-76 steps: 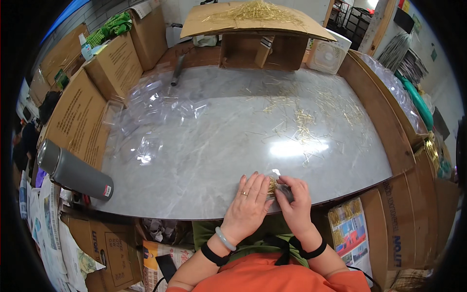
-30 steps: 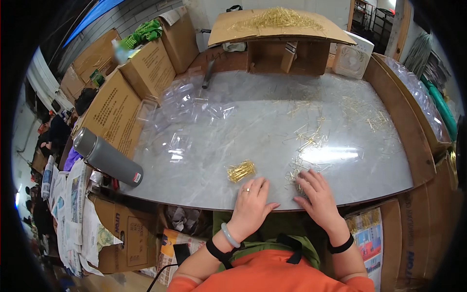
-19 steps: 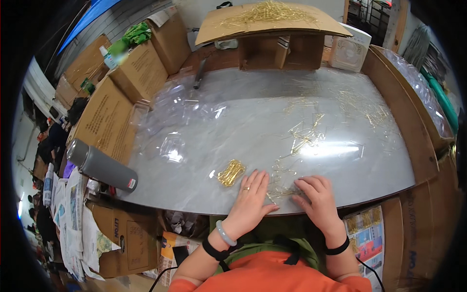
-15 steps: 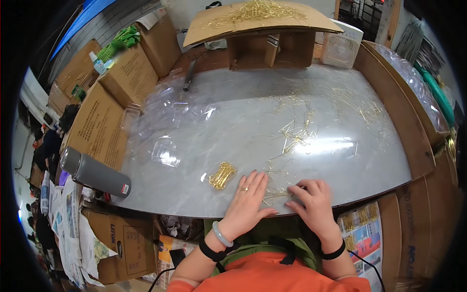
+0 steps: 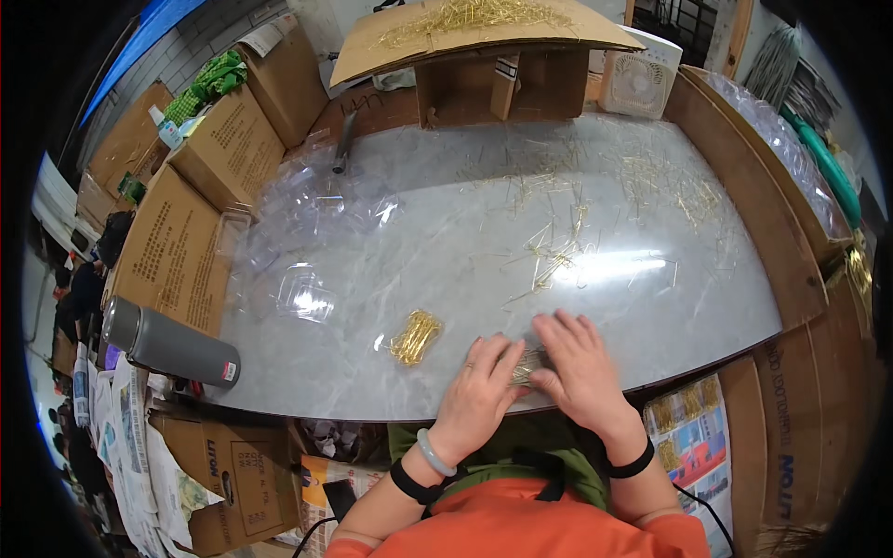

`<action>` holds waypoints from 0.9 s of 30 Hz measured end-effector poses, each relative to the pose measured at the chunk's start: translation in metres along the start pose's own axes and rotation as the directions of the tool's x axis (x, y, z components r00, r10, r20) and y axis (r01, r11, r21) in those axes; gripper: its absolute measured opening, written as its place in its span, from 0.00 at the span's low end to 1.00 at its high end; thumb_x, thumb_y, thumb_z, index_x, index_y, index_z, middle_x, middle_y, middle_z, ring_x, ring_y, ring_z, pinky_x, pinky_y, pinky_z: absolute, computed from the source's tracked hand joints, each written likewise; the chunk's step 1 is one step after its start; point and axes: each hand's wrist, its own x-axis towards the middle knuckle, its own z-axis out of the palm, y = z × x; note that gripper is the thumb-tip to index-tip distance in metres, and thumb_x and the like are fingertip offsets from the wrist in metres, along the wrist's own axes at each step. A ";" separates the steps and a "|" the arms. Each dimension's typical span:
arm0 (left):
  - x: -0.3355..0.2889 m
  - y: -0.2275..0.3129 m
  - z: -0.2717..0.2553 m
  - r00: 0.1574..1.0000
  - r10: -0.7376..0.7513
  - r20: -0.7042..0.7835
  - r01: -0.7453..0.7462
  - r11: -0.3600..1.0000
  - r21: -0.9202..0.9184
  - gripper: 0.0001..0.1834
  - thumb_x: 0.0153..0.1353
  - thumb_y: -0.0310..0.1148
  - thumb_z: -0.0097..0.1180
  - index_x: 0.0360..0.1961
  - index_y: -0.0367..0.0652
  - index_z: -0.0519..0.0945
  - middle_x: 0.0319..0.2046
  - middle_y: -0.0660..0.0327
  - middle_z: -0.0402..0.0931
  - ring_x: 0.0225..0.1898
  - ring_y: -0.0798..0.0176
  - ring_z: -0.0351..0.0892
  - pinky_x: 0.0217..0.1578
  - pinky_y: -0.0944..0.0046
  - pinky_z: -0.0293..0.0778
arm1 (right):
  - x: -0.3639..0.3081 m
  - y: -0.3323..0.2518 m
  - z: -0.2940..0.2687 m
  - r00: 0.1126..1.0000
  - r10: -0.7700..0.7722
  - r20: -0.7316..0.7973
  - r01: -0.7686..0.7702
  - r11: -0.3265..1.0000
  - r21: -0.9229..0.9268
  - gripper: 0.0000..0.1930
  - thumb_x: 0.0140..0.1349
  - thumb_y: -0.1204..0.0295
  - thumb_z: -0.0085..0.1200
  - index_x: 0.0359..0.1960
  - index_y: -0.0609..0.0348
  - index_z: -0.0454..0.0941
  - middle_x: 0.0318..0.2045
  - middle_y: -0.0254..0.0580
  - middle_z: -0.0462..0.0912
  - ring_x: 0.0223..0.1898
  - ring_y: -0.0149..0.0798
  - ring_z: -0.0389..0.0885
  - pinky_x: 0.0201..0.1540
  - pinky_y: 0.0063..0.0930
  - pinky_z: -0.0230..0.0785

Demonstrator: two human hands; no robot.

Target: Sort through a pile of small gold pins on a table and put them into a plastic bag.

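Observation:
Between my two hands lies a small bundle of thin gold wire pieces (image 5: 526, 366), near the table's front edge. My left hand (image 5: 481, 381) presses on its left side with fingers close together. From the right, my right hand (image 5: 580, 370) closes against the same bundle, thumb low and fingers over the top. Part of the bundle is hidden under the fingers. A neat stack of gold wire pieces (image 5: 416, 338) rests just left of my left hand. Beyond my hands, loose gold wires (image 5: 558, 251) lie scattered on the grey table (image 5: 446, 242).
Clear plastic boxes (image 5: 312, 200) crowd the table's left side. A grey bottle (image 5: 172, 342) stands at the left edge. At the back, a cardboard shelf (image 5: 507, 86) carries a heap of gold wires (image 5: 488, 17), beside a white fan (image 5: 640, 82). Cardboard walls (image 5: 753, 200) border the right.
My hands have drawn closer together, and loose wires near them are now gathered into a bundle between them. The view has shifted slightly.

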 end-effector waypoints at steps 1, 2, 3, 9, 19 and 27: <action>-0.001 0.002 0.000 0.999 -0.046 -0.024 0.045 0.999 -0.018 0.34 0.62 0.27 0.64 0.69 0.36 0.67 0.64 0.44 0.67 0.66 0.38 0.68 0.65 0.46 0.69 | 0.002 -0.002 -0.002 0.997 -0.063 0.045 0.061 0.997 0.050 0.32 0.65 0.60 0.62 0.67 0.62 0.68 0.65 0.49 0.75 0.67 0.57 0.70 0.73 0.54 0.55; -0.001 0.002 0.001 0.998 -0.049 -0.032 0.048 0.999 -0.022 0.35 0.62 0.27 0.64 0.70 0.35 0.66 0.65 0.42 0.66 0.67 0.37 0.67 0.65 0.47 0.69 | 0.003 -0.004 -0.004 0.988 -0.128 0.087 0.119 0.988 0.102 0.34 0.65 0.59 0.63 0.68 0.61 0.68 0.65 0.49 0.75 0.68 0.56 0.69 0.74 0.54 0.54; -0.001 0.001 0.000 0.998 -0.052 -0.040 0.052 0.998 -0.025 0.37 0.62 0.26 0.64 0.71 0.35 0.65 0.65 0.41 0.64 0.67 0.35 0.66 0.64 0.47 0.70 | 0.005 -0.004 -0.006 0.981 -0.162 0.109 0.145 0.978 0.148 0.33 0.64 0.60 0.63 0.67 0.61 0.69 0.65 0.48 0.75 0.68 0.55 0.70 0.73 0.53 0.56; -0.002 -0.004 0.001 0.999 -0.044 0.013 0.044 0.999 0.000 0.39 0.63 0.26 0.63 0.73 0.30 0.60 0.69 0.38 0.60 0.71 0.33 0.62 0.67 0.47 0.67 | 0.002 -0.003 0.004 0.971 -0.221 0.089 0.187 0.940 0.286 0.25 0.62 0.72 0.62 0.62 0.60 0.75 0.60 0.46 0.79 0.61 0.52 0.77 0.65 0.44 0.70; -0.005 -0.007 -0.019 0.980 -0.003 0.200 -0.027 0.989 0.144 0.38 0.66 0.30 0.61 0.73 0.28 0.59 0.72 0.40 0.58 0.75 0.33 0.54 0.73 0.39 0.54 | -0.015 -0.012 0.010 0.980 0.150 -0.128 -0.089 0.914 0.395 0.25 0.66 0.86 0.49 0.66 0.64 0.69 0.67 0.58 0.70 0.66 0.61 0.70 0.68 0.46 0.66; -0.002 -0.014 0.000 0.989 0.022 0.149 -0.029 0.999 0.045 0.34 0.65 0.20 0.56 0.72 0.29 0.61 0.68 0.40 0.61 0.71 0.33 0.60 0.72 0.42 0.59 | 0.001 -0.030 0.036 0.990 0.144 0.004 -0.102 0.686 0.721 0.39 0.54 0.87 0.41 0.74 0.67 0.56 0.73 0.62 0.60 0.75 0.60 0.58 0.77 0.45 0.53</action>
